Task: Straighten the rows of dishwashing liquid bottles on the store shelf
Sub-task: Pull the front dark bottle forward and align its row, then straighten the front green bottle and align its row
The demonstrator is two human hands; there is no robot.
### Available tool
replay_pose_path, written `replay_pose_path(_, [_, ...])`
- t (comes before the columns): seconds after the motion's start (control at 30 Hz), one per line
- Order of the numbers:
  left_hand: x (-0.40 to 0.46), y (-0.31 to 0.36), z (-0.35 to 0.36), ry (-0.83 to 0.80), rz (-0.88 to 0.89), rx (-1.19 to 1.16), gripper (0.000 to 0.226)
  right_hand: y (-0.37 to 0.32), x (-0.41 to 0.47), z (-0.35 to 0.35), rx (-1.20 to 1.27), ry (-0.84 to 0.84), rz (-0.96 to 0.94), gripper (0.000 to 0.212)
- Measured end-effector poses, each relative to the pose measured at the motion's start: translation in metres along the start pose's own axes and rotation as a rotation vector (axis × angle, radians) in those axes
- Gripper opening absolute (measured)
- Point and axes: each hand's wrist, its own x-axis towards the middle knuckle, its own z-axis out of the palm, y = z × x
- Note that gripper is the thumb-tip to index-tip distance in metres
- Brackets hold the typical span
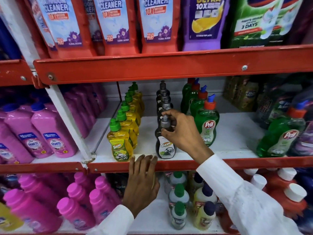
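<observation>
On the middle shelf (228,141) stand three rows of dishwashing liquid bottles running front to back. The yellow row (120,145) with green caps is on the left, the black row (165,146) with grey caps in the middle, the green Pril row (206,128) on the right. My right hand (183,133) grips the neck and cap of the front black bottle, which stands upright near the shelf's front edge. My left hand (142,182) rests with fingers spread on the red front lip of the shelf, between the yellow and black rows, holding nothing.
A lone green Pril bottle (281,134) leans at the right among dark pouches. Pink bottles (49,131) fill the left bay. Cleaner pouches (111,22) stand on the shelf above. Small bottles (179,197) and pink ones (81,206) crowd the shelf below.
</observation>
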Motion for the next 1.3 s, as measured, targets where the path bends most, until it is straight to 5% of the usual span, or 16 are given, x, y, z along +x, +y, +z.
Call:
replay_pose_path(0.2, [0.003,0.027,0.010,0.055,0.145,-0.014,0.064,0.017,-0.035,-0.021,-0.014,0.096,-0.107,0.052])
replay_pose_path(0.37, [0.018,0.058,0.018,0.086,0.263,-0.083,0.068,0.083,-0.097,-0.045,-0.034,0.711,-0.022,0.035])
replay_pose_path(0.5, [0.026,0.077,0.029,0.108,0.302,-0.095,0.071,0.138,-0.105,-0.071,-0.164,0.981,0.270,0.077])
replay_pose_path(0.67, [0.029,0.081,0.037,0.115,0.282,-0.121,0.069,0.187,-0.086,-0.101,-0.142,0.921,0.474,0.110])
replay_pose_path(0.97, [0.028,0.075,0.029,0.004,0.217,-0.130,0.068,0.193,-0.080,-0.121,-0.104,0.891,0.424,0.085])
replay_pose_path(1.3, [0.021,0.067,0.020,0.001,0.190,-0.171,0.070,0.113,-0.071,-0.046,-0.120,0.551,0.297,0.083])
